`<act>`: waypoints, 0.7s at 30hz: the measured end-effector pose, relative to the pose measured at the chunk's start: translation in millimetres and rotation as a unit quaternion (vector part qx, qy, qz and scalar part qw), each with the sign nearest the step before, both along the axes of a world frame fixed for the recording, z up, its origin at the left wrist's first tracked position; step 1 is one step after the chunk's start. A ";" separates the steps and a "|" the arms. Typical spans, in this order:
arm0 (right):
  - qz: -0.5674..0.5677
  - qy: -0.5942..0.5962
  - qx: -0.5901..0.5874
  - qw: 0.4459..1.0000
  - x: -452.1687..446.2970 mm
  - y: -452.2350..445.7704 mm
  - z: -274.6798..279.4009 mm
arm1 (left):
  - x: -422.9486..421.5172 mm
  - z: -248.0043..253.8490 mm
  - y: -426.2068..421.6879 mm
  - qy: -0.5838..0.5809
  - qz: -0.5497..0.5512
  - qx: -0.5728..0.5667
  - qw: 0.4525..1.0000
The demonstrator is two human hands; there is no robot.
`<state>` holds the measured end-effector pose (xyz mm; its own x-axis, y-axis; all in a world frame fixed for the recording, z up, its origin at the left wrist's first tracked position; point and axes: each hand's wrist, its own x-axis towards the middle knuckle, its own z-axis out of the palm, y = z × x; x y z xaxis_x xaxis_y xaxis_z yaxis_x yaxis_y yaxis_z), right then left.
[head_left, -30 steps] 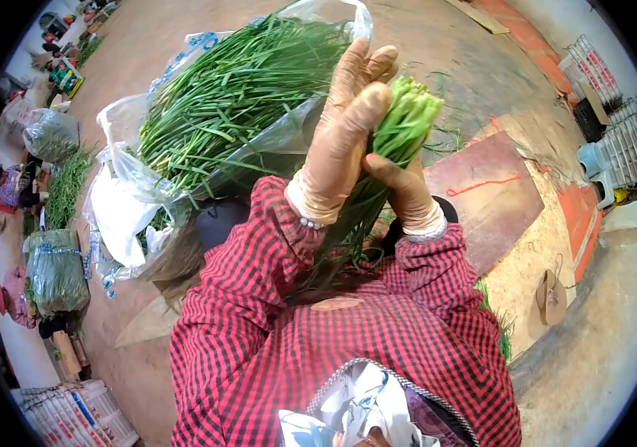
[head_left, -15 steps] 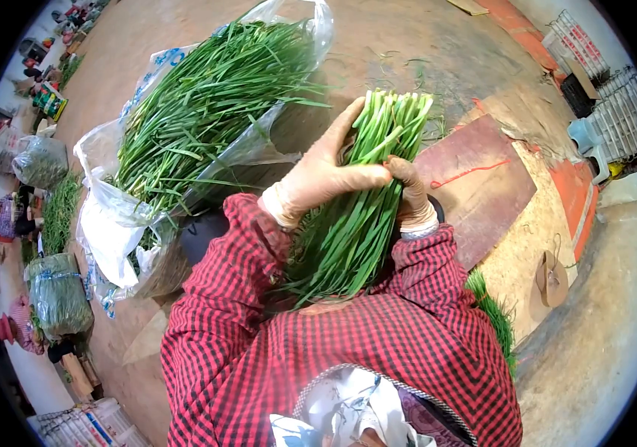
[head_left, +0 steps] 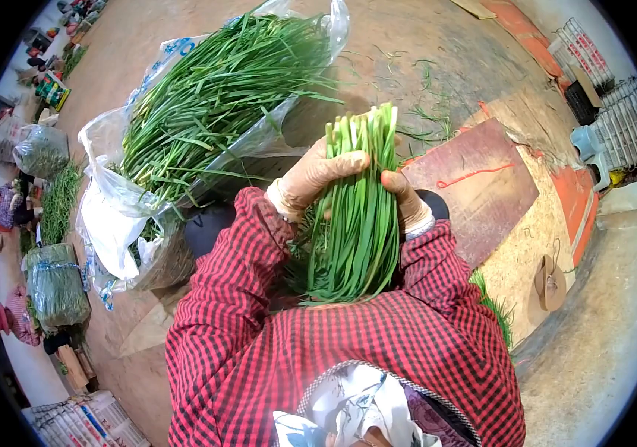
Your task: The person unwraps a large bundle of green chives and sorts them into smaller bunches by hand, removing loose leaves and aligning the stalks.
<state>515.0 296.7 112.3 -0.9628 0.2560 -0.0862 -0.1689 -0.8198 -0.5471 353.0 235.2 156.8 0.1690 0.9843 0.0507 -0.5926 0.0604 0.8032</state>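
Observation:
Between my gloved hands stands a bunch of garlic chives (head_left: 359,231), pale cut ends up and green leaves hanging toward my lap. My left hand (head_left: 317,179) wraps its left side, thumb across the front just below the pale ends. On the right side my right hand (head_left: 408,201) grips the bunch, thumb at the front and the other fingers hidden behind it. A large heap of the same chives (head_left: 214,104) lies in an open clear plastic bag (head_left: 106,134) to the left.
A reddish board (head_left: 475,186) with a red string (head_left: 475,175) lies to the right. More chives (head_left: 493,309) rest by my right side. Wrapped bales (head_left: 57,287) and other people (head_left: 5,205) are at far left; crates (head_left: 624,123) stand at far right.
The bunch has turned more upright and shifted slightly left and down. My left thumb has moved up toward the pale ends, and my right hand has come lower around the side.

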 end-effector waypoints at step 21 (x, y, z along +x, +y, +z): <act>-0.188 -0.050 0.702 0.685 -55.7 -17.3 46.3 | -42.3 44.9 -14.8 -0.071 0.346 0.063 0.933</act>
<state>459.2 279.4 158.6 -0.8129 0.3831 0.4388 -0.1271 0.6184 -0.7755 310.7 220.3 201.8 -0.5225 0.8397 0.1480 -0.5547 -0.4666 0.6889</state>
